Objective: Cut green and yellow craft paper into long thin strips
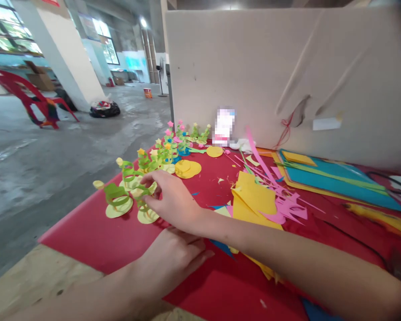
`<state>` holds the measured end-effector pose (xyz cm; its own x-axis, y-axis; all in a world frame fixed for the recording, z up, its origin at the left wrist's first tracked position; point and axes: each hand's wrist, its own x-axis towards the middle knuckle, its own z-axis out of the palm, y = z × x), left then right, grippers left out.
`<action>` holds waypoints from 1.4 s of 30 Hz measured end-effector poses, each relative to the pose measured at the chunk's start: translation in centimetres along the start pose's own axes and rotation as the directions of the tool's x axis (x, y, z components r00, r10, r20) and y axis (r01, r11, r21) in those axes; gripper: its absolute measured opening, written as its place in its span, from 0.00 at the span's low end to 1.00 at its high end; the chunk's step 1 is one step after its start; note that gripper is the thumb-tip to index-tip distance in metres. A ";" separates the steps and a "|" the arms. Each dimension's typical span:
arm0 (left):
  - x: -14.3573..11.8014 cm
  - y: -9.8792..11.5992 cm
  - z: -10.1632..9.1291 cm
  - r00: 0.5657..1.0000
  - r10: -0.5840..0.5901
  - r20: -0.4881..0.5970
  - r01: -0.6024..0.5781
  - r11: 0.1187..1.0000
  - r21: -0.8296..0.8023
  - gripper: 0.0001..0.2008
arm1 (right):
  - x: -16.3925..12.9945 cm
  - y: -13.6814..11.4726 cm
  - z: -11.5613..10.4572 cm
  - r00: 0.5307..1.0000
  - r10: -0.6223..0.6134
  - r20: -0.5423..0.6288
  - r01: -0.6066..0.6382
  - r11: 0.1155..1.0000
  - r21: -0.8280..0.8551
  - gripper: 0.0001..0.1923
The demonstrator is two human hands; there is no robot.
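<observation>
My right hand (173,196) reaches left across the table, thumb and index finger apart around the top of a green paper spiral plant (149,216) with a pale yellow round base. No firm grip on it shows. Below the right forearm, my left hand (177,254) hovers over the red tabletop with loosely bent fingers; nothing shows in it, though some fingertips are hidden. Left of the right hand stands another green spiral plant (118,207) with a pale yellow tip. Behind it, rows of similar paper plants (169,151) carry pink, yellow and blue pieces.
Yellow paper discs (189,168) lie beside the plants. Yellow sheets (254,194) and pink paper scraps (290,207) spread over the red table cover (76,227). Blue sheets (334,178) lie at right. A blurred phone (223,127) leans against the pale panel (254,62).
</observation>
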<state>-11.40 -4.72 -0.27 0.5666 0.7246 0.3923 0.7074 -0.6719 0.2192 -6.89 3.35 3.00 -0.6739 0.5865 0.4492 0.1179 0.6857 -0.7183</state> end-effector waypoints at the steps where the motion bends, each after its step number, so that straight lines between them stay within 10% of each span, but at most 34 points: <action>1: 0.1 0.0 -0.1 1.000 -0.002 0.025 0.002 1.000 0.011 0.10 | -0.3 -0.3 -0.7 1.000 0.013 -0.010 -0.014 1.000 -0.022 0.11; 12: -1.8 0.0 0.1 0.988 -0.127 0.087 0.119 0.989 0.091 0.27 | -10.5 -2.1 -15.7 0.948 0.288 -0.138 -0.319 0.838 -0.443 0.09; 17: -1.3 -0.1 0.3 0.988 -0.106 0.116 0.104 0.994 0.028 0.19 | -16.1 -1.4 -15.1 0.913 0.380 0.149 -0.218 0.763 -0.609 0.40; 31: -1.0 0.0 0.7 0.979 -0.106 0.172 0.126 0.986 -0.108 0.15 | -15.9 2.9 -16.2 0.928 0.279 0.248 -0.018 0.696 -0.718 0.28; 42: 0.2 0.3 0.4 0.978 -0.171 0.121 0.196 0.951 -0.239 0.14 | -14.7 2.8 -17.2 0.953 0.197 -0.229 -0.280 0.861 -0.426 0.17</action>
<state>-10.87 -4.74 -0.47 0.4844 0.8418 0.2381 0.6826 -0.5339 0.4989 15.91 4.06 3.52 -0.4523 0.7928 0.4085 0.6006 0.6094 -0.5177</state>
